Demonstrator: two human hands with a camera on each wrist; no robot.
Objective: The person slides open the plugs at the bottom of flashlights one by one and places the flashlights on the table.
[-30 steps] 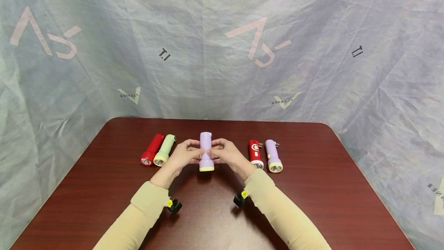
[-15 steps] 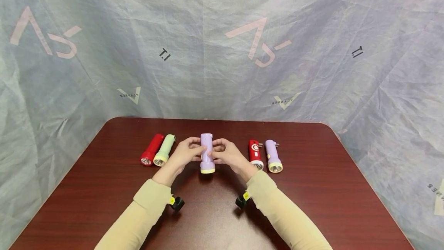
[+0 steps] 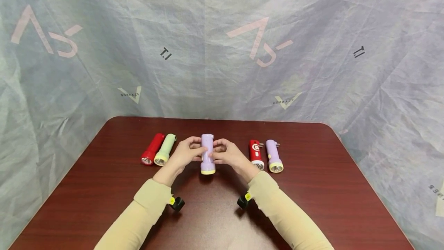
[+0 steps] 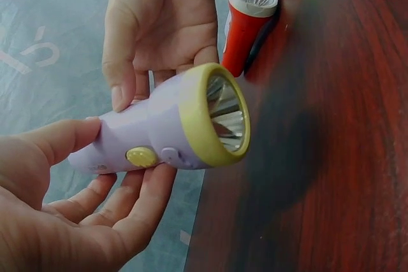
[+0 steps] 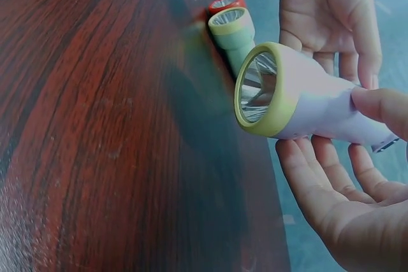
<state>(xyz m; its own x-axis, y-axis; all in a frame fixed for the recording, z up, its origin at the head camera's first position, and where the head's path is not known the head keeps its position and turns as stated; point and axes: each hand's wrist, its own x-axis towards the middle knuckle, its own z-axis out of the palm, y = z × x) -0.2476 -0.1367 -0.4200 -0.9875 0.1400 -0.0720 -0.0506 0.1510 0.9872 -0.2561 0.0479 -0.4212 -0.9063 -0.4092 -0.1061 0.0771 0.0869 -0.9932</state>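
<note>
Between my two hands a lilac flashlight [image 3: 207,153] with a yellow rim is held above the table, its lens end toward me and tilted down. My left hand [image 3: 184,154] pinches it from the left, thumb on the upper side and fingers beneath. From the other side my right hand [image 3: 230,155] grips the same body in a like way. The left wrist view shows a yellow switch [image 4: 141,157] on the flashlight's side, untouched by the fingertips. Its reflector [image 5: 258,87] looks unlit in the right wrist view.
Left of the hands lie a red flashlight [image 3: 152,149] and a pale green flashlight [image 3: 165,149], side by side. To the right are a red-and-white flashlight [image 3: 256,153] and another lilac flashlight [image 3: 274,156], both with plug prongs. A grey cloth [image 3: 215,68] hangs behind the dark red table [image 3: 215,219].
Both hands and the held flashlight have shifted slightly to the right and toward me. The grip stays on the flashlight, and the other flashlights lie as before.
</note>
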